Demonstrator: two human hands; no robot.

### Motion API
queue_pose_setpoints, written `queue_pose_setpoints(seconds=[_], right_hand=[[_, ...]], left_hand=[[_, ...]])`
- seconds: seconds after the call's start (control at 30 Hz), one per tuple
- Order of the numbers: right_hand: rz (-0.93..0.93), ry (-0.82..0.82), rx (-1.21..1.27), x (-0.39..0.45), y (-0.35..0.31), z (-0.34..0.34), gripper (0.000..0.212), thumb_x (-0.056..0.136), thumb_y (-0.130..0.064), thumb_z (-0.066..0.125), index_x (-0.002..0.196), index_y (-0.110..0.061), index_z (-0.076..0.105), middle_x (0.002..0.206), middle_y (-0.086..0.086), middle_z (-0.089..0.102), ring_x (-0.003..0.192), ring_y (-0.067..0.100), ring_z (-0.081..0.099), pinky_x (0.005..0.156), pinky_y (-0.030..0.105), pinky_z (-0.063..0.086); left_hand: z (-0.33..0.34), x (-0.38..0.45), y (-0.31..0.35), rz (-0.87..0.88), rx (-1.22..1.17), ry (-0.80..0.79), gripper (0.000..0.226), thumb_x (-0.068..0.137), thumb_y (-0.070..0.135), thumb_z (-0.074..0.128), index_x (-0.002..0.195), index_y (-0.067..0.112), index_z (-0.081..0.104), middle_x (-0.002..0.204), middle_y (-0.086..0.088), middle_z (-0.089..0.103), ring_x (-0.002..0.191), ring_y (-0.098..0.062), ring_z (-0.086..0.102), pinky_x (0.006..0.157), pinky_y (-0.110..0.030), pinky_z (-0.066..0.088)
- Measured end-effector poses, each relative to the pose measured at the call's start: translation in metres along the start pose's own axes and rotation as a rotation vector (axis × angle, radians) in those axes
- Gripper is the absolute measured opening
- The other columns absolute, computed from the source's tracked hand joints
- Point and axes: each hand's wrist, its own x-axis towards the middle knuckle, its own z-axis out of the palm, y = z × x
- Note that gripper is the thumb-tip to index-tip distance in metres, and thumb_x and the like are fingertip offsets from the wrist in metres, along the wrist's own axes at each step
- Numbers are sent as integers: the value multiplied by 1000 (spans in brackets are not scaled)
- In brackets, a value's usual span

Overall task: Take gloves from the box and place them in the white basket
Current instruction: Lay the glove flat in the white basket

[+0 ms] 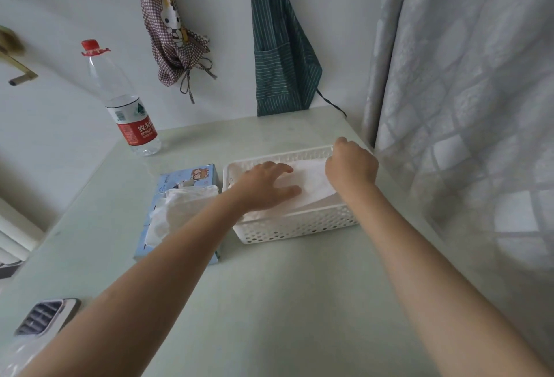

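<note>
— Count, please: what do you log on the table (269, 286)?

— I log one white basket (299, 228), one blue box (183, 180) just left of it, one bottle (126, 101) at the far left corner.

— Gloves?

— I see thin white gloves (311, 184) lying inside the basket; more sheets (177, 211) spill from the box opening. Individual pieces I cannot count.

— Hands?

— Two. My left hand (263, 187) rests flat, fingers spread, on the gloves in the basket. My right hand (352, 164) is curled at the basket's far right rim, gripping the gloves' edge.
</note>
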Motion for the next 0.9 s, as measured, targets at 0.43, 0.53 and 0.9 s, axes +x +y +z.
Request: queue_pose_setpoints(seconds=[0.43, 0.53, 0.9], right_hand=[[-289, -129, -17, -12, -30, 11, 23, 93, -19, 47, 112, -8, 54, 117, 13, 52, 108, 30, 48, 77, 36, 35], [-321, -36, 59, -14, -50, 6, 18, 94, -18, 46, 103, -8, 57, 108, 11, 55, 99, 29, 51, 76, 36, 40], [-488, -632, 583, -48, -182, 5, 19, 82, -37, 73, 95, -24, 67, 93, -6, 61, 86, 13, 59, 73, 27, 47]], left_hand=[[-1, -5, 5, -81, -146, -270, 53, 100, 52, 41, 139, 17, 51, 148, -6, 46, 139, -26, 39, 114, -44, 29], [-26, -25, -3, -107, -445, 189, 26, 96, 32, 56, 112, 19, 72, 111, 5, 70, 105, -13, 62, 96, -30, 47], [-99, -111, -103, -410, -357, 341, 22, 85, 21, 55, 87, 10, 75, 82, -3, 70, 74, -23, 62, 68, -32, 52]])
